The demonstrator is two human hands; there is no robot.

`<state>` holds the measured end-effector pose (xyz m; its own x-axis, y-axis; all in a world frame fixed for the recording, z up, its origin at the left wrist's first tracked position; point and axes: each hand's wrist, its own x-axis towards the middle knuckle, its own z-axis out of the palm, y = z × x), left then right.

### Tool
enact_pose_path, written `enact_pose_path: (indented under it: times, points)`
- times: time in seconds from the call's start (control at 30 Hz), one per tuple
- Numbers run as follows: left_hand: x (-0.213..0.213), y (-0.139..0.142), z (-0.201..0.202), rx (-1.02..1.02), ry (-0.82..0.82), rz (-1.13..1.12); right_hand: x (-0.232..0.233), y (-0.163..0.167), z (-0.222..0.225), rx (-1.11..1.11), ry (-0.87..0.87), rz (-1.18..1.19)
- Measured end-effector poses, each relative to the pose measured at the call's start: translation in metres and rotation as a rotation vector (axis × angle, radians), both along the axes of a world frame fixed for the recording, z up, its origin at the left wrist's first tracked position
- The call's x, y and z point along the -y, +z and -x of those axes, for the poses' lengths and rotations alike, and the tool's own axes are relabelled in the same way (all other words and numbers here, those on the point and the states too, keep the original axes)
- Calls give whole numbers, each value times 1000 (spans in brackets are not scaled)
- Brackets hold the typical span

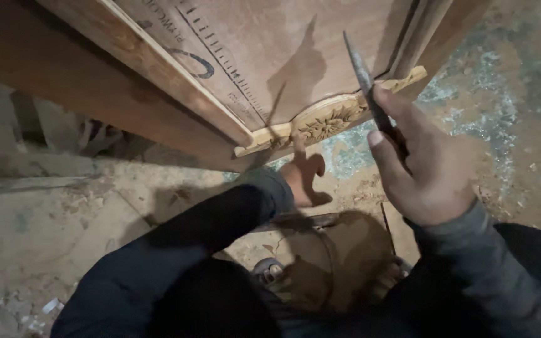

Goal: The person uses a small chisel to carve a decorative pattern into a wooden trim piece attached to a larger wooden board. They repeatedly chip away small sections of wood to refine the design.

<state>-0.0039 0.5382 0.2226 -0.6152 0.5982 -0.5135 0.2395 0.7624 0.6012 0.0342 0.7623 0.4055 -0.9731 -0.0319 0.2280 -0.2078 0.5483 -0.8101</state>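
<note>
My right hand (422, 164) is shut on a thin metal chisel (363, 74), its blade pointing up towards the board. My left hand (305, 177) reaches forward in a dark sleeve, with its index finger touching the lower edge of a carved wooden strip (328, 120). The strip is pale, curved, and has a flower-like carving at its middle. It lies on the lower edge of a large reddish plywood board (283, 44).
A pale wooden batten (151, 66) runs diagonally across the board. The dusty concrete floor (51, 219) holds sawdust and scraps. My knees and sandalled feet (270, 270) are at the bottom. A bluish-grey patch of floor (502, 81) lies to the right.
</note>
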Motion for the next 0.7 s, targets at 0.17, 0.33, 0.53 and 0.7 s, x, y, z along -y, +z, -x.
enact_pose_path:
  times: [0.17, 0.33, 0.53, 0.7]
  points:
    - [-39, 11, -35, 138, -283, 202, -3, -12, 29, 47, 42, 27]
    - [-27, 48, -59, 101, -456, 113, 18, -30, 50, 46, 61, -32]
    - [45, 52, 0, 66, -293, 238, 74, -62, 61, 229, 87, -239]
    - [104, 53, 34, 25, 18, 206, 138, -87, 60, 389, 102, -436]
